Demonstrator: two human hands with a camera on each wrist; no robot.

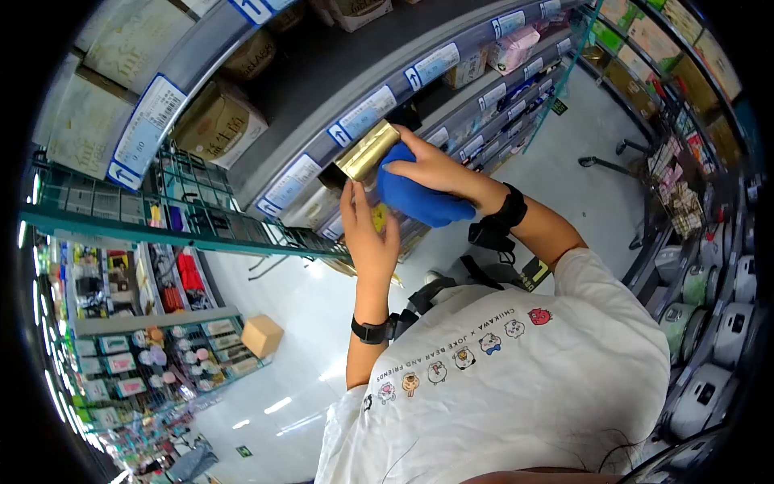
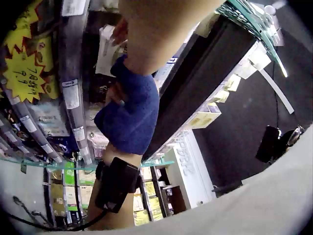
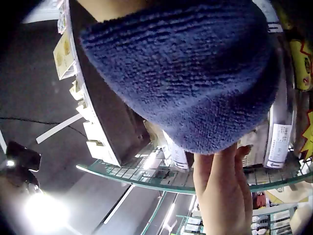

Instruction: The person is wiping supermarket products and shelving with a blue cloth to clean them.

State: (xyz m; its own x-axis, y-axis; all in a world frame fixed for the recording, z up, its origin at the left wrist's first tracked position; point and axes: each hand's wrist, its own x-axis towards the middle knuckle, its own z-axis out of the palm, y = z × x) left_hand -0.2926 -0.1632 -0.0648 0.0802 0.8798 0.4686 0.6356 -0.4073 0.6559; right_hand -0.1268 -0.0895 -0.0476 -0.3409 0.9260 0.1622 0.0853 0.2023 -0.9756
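Note:
In the head view a shiny gold pack (image 1: 367, 152) is tilted at the shelf edge. The right hand (image 1: 427, 168) grips a blue cloth (image 1: 419, 194), its fingers at the pack's upper right end. Below the pack, the left hand (image 1: 371, 234) has its fingers extended, fingertips at the pack's lower end. The left wrist view has the cloth (image 2: 132, 107) bunched around the right hand (image 2: 115, 93), and the left hand (image 2: 120, 32) by a pale pack (image 2: 105, 51). In the right wrist view the cloth (image 3: 195, 73) hides most of the right hand; the left hand (image 3: 222, 191) reaches up beneath it.
Shelves with price labels (image 1: 294, 181) curve across the top, bearing a brown pack (image 1: 222, 121) and a pink pack (image 1: 513, 50). A green wire rack (image 1: 185, 234) juts in at the left. A cardboard box (image 1: 262, 335) stands lower left; a cart (image 1: 673, 181) is at the right.

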